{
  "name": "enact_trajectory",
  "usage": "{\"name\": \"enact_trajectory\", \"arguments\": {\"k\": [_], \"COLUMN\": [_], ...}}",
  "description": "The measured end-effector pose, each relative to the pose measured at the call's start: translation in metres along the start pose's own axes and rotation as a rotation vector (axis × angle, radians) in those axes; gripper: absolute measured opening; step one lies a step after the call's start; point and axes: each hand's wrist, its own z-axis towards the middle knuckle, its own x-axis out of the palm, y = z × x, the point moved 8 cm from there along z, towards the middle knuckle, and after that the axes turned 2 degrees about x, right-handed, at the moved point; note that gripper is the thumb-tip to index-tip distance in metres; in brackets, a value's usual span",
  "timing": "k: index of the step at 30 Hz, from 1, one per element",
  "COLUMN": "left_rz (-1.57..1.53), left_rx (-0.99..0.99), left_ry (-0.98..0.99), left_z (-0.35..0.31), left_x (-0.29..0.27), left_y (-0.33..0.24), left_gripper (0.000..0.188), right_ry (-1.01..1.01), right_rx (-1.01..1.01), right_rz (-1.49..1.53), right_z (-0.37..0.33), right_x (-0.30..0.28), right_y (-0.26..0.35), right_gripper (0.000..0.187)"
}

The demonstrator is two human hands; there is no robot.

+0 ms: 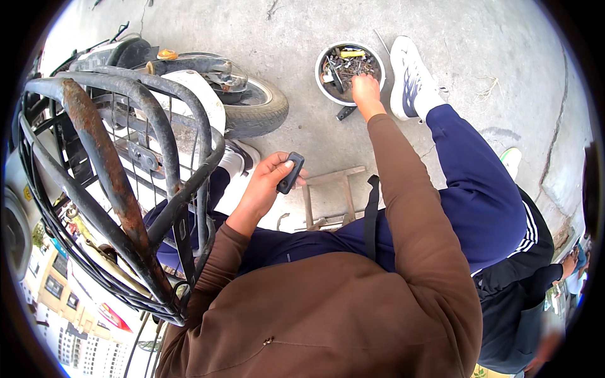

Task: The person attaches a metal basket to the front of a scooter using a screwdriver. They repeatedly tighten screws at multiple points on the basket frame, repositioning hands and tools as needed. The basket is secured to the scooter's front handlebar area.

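My left hand (pixel 257 192) is closed around a small black oblong block (pixel 290 173) with rounded edges, the thumb lying on its face. What kind of part it is, I cannot tell. Farther out, my right hand (pixel 367 94) reaches down into a round pan with a white rim (pixel 319 68). Its fingers are bent together among screws and other small metal parts (pixel 357 65); whatever they pinch is hidden. A yellow piece (pixel 352 54) and a long dark tool (pixel 334 77) also lie in the pan.
Close on my left stands a bike with a rusty tubular rack (pixel 104 151) and a tyre (pixel 258 116). Below my lap is a wooden frame (pixel 328 192). My shoe (pixel 406 75) stands right of the pan. Another person in dark clothes (pixel 513 302) is behind at the right.
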Motion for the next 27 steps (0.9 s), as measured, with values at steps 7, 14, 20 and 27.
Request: {"name": "enact_trajectory", "arguments": {"k": [7, 14, 20, 27], "left_rz": [0.003, -0.006, -0.064, -0.067], "left_rx": [0.005, -0.017, -0.023, -0.033], "left_ry": [0.0, -0.003, -0.028, -0.019], "left_z": [0.001, 0.004, 0.003, 0.003], "left_x": [-0.003, -0.006, -0.004, -0.003], "left_y": [0.002, 0.006, 0.003, 0.003], "left_gripper": [0.024, 0.025, 0.025, 0.025], "right_ry": [-0.062, 0.221, 0.145, 0.149], "right_rx": [-0.02, 0.104, 0.038, -0.127], "right_rz": [0.289, 0.443, 0.315, 0.255], "right_z": [0.014, 0.024, 0.028, 0.027], "right_x": [0.002, 0.038, 0.024, 0.038], "right_y": [-0.011, -0.022, -0.021, -0.014], "right_gripper": [0.028, 0.033, 0.033, 0.028]}}
